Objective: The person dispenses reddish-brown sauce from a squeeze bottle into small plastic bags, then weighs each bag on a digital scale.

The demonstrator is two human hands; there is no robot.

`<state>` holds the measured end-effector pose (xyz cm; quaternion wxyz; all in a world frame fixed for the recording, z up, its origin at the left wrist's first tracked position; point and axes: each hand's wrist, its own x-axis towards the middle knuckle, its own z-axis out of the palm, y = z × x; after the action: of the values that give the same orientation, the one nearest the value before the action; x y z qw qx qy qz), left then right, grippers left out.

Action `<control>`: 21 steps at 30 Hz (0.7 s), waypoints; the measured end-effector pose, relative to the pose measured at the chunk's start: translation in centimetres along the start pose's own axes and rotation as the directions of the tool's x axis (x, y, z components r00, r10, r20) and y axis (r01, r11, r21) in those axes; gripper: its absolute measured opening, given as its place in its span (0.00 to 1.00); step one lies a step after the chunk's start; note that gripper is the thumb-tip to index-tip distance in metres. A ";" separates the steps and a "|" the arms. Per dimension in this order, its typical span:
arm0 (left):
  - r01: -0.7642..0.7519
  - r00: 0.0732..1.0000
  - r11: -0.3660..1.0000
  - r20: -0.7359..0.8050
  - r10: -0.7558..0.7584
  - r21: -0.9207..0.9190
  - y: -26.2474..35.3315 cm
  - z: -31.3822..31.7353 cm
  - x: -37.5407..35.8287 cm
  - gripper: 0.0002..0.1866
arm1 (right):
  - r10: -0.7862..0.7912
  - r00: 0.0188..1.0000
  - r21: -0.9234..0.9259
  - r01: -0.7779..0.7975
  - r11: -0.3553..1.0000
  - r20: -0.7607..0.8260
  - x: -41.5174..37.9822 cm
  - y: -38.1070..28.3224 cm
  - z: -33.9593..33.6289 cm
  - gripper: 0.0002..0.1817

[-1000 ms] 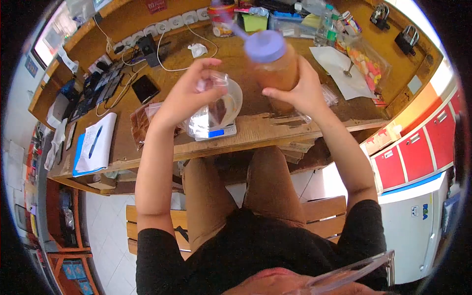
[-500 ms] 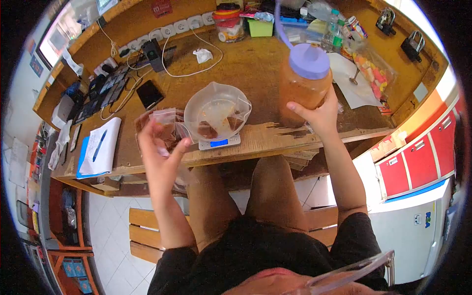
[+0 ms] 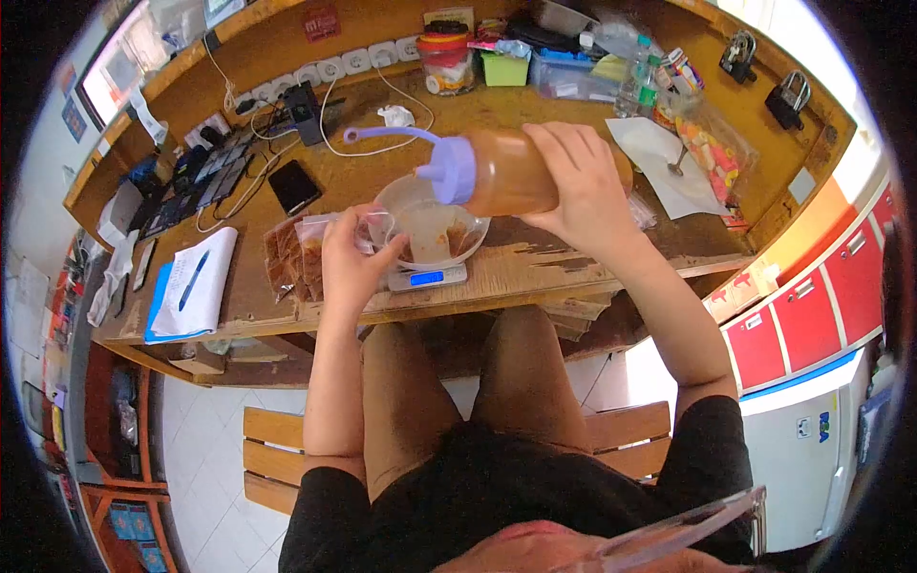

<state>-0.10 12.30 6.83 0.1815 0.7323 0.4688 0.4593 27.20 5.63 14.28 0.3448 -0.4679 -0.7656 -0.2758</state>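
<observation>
My right hand (image 3: pixel 583 191) is wrapped round a squeeze bottle (image 3: pixel 516 172) of orange-brown sauce. The bottle lies tipped on its side, its purple nozzle cap pointing left above a clear plastic bowl (image 3: pixel 468 250). That bowl sits on a small digital scale (image 3: pixel 430 278) with a lit blue display, and brown smears show inside it. At the bowl's left rim my left hand (image 3: pixel 355 250) pinches a small clear plastic bag (image 3: pixel 379 225). Left of that hand lie several filled bags of brown contents (image 3: pixel 291 258); the writing on the display is too small to read.
A notebook with a pen (image 3: pixel 196 277) lies at the left, near a black phone (image 3: pixel 293 186) and white cables. White paper with a spoon (image 3: pixel 659 172) is at the right, beside a bag of colourful pieces (image 3: pixel 716 158). Tubs and bottles line the back.
The squeeze bottle has gone from upright to tipped sideways and moved left over the bowl. My left hand has moved right to the bowl's edge with the small bag.
</observation>
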 end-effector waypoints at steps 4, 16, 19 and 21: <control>-0.080 0.997 0.994 0.011 0.081 -0.075 1.3 0.5 0.7 0.18 | -0.106 0.993 -0.117 0.111 0.987 0.053 1.4 -0.4 0.2 0.44; -0.116 0.988 0.993 0.100 0.119 -0.032 2.1 0.7 1.3 0.17 | -0.401 0.913 -0.329 0.401 0.855 0.071 2.4 0.9 1.0 0.31; -0.109 0.992 0.992 0.062 0.113 -0.065 2.6 0.6 1.7 0.15 | -0.285 0.948 -0.225 0.312 0.923 0.143 2.0 0.4 0.8 0.38; -0.128 0.992 0.979 -0.029 0.125 -0.161 3.5 0.4 2.0 0.16 | -0.058 0.990 0.036 0.054 0.998 0.126 1.5 0.5 1.8 0.45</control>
<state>2.34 12.30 10.06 0.2068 0.7390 0.3840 0.5135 26.65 7.94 14.45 0.2951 -0.4572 -0.8032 -0.2424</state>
